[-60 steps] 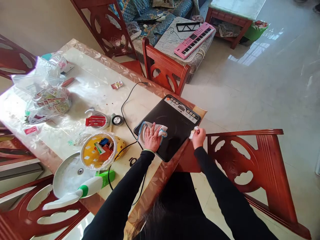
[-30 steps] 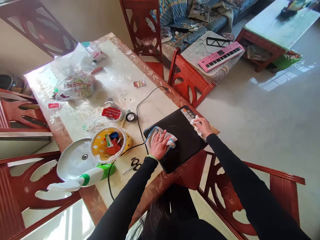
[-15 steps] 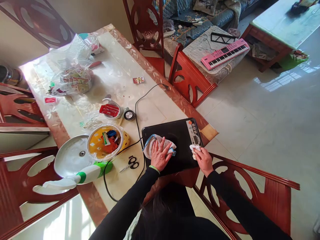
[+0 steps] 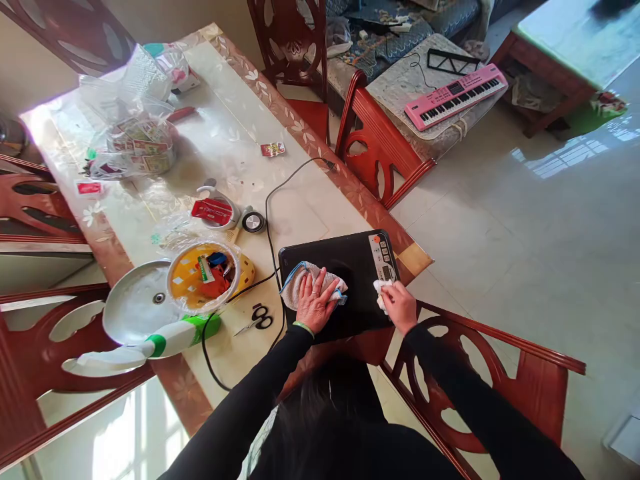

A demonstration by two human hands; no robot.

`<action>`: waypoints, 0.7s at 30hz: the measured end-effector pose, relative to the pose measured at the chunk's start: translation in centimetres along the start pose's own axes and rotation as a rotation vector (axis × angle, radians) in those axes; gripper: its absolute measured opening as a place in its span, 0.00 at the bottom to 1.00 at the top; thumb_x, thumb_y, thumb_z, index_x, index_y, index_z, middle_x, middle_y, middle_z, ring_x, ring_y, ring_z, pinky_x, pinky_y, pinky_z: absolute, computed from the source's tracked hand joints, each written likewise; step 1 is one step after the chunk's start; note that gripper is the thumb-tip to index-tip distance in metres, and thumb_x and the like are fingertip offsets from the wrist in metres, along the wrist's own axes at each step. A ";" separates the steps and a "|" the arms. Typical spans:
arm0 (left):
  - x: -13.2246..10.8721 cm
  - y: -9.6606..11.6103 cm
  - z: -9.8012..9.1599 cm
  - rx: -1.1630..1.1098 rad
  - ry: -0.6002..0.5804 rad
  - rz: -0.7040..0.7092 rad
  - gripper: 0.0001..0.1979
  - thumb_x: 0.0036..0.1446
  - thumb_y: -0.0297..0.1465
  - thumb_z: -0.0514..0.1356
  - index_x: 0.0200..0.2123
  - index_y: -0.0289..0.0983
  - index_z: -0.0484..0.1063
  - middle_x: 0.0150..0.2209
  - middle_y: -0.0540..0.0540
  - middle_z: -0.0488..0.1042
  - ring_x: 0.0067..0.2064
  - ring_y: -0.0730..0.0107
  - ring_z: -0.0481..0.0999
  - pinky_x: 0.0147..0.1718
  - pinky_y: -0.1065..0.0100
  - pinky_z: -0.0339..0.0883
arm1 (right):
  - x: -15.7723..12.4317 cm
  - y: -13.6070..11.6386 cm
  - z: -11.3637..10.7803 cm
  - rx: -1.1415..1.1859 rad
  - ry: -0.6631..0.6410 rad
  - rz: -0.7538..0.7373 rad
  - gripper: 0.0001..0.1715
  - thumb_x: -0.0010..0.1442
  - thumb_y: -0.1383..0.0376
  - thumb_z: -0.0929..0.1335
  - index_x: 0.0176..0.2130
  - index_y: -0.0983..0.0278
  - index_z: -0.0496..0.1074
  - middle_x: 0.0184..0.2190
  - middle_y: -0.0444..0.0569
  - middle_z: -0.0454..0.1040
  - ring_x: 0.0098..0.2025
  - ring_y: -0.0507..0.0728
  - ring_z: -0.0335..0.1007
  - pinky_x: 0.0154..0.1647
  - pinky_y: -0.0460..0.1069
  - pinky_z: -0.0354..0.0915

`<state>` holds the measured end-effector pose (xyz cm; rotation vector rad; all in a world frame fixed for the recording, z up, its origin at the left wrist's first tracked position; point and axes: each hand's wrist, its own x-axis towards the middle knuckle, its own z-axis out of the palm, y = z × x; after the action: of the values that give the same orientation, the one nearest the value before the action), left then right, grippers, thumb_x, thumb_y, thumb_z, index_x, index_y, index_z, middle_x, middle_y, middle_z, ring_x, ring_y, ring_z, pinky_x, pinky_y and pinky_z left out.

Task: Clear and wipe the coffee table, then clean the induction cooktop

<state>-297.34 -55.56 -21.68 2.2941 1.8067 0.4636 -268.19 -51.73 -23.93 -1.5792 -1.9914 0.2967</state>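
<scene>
Okay, working rightward, the scissors [image 4: 255,318] lie on the table [image 4: 310,200] just beside the black power cord [image 4: 274,267]. Your left hand [image 4: 315,301] is spread flat, fingers apart, pressing a blue-edged towel [image 4: 305,285] onto the black induction cooktop [image 4: 360,263], which sits at the table's near edge. Further right, your right hand [image 4: 400,307] has its fingers drawn together, pinching a small white wad of tissue [image 4: 381,293] on the cooktop just below its control panel [image 4: 383,257].
</scene>
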 end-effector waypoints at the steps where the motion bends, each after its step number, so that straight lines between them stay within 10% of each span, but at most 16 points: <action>1: 0.0 0.0 0.0 0.001 0.002 0.004 0.30 0.67 0.38 0.64 0.71 0.54 0.67 0.79 0.50 0.50 0.78 0.35 0.47 0.74 0.34 0.47 | 1.9 0.0 0.5 -0.003 0.006 0.006 0.12 0.71 0.63 0.67 0.37 0.58 0.79 0.33 0.49 0.73 0.35 0.58 0.70 0.38 0.50 0.64; 6: 0.0 0.0 0.0 0.015 -0.004 0.019 0.31 0.66 0.38 0.64 0.71 0.52 0.67 0.79 0.49 0.49 0.79 0.35 0.46 0.74 0.35 0.47 | 13.3 -0.8 3.2 -0.012 0.064 0.078 0.13 0.71 0.63 0.66 0.39 0.61 0.81 0.38 0.52 0.74 0.39 0.58 0.70 0.39 0.50 0.62; 14: 0.0 0.1 -0.2 0.000 0.003 0.009 0.31 0.67 0.37 0.64 0.71 0.53 0.68 0.79 0.49 0.50 0.78 0.35 0.48 0.74 0.35 0.47 | 5.0 0.5 1.4 -0.067 0.033 -0.057 0.13 0.71 0.64 0.66 0.38 0.59 0.80 0.36 0.50 0.74 0.37 0.58 0.70 0.39 0.51 0.62; 21: 0.0 0.1 -0.2 0.015 0.000 0.015 0.31 0.66 0.38 0.64 0.71 0.53 0.67 0.79 0.49 0.50 0.78 0.36 0.47 0.74 0.36 0.47 | 18.2 -1.2 3.8 0.013 0.020 0.126 0.11 0.69 0.65 0.67 0.39 0.61 0.80 0.42 0.52 0.76 0.42 0.60 0.71 0.40 0.51 0.63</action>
<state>-297.32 -55.57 -21.47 2.3189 1.8001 0.4543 -273.78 -34.21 -20.97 -1.6964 -1.8741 0.3408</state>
